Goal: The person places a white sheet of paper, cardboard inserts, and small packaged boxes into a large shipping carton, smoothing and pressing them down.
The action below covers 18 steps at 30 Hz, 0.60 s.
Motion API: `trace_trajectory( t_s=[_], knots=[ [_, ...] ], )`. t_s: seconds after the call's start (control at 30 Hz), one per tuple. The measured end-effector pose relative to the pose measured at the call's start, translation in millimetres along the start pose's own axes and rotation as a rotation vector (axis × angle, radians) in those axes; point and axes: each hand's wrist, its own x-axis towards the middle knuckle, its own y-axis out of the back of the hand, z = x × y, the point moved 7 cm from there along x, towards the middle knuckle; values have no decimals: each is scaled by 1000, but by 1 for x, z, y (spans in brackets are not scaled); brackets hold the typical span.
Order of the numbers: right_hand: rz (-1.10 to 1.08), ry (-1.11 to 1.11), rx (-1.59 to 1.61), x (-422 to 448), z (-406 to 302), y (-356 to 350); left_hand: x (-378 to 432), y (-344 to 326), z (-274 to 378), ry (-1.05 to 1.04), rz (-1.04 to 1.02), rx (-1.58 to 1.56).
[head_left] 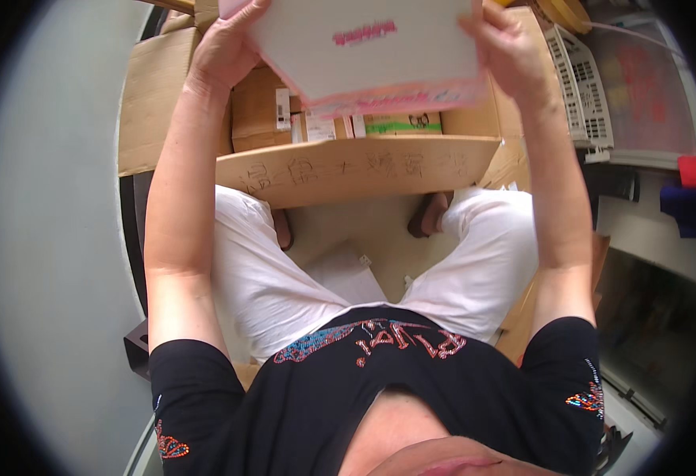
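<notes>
Held up at the top of the view is a white flat box [360,65] with pink edges and a pink printed mark. My left hand [229,47] grips its left side. On its right side my right hand [511,53] has hold of it, slightly blurred. Beneath it, a large open cardboard carton [354,166] stands in front of my knees, with handwriting on its near flap. Inside lie a brown cardboard box [259,119], a green and tan box [401,123] and packages with white labels [320,127]. The held box hides the carton's far part.
A carton flap [154,107] sticks out at the left, beside a pale grey surface [56,238]. To the right are a white plastic basket [580,89], a translucent bin [645,89] and red and blue items [684,208]. A white sheet [348,273] lies on the floor.
</notes>
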Motion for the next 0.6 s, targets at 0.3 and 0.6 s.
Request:
trace_trajectory(
  t_s=[0.3, 0.6],
  knots=[
    [132, -240, 255, 0, 71, 4, -13, -30, 1, -23, 36, 369],
    [190, 113, 493, 16, 54, 37, -18, -58, -13, 18, -81, 596]
  ],
)
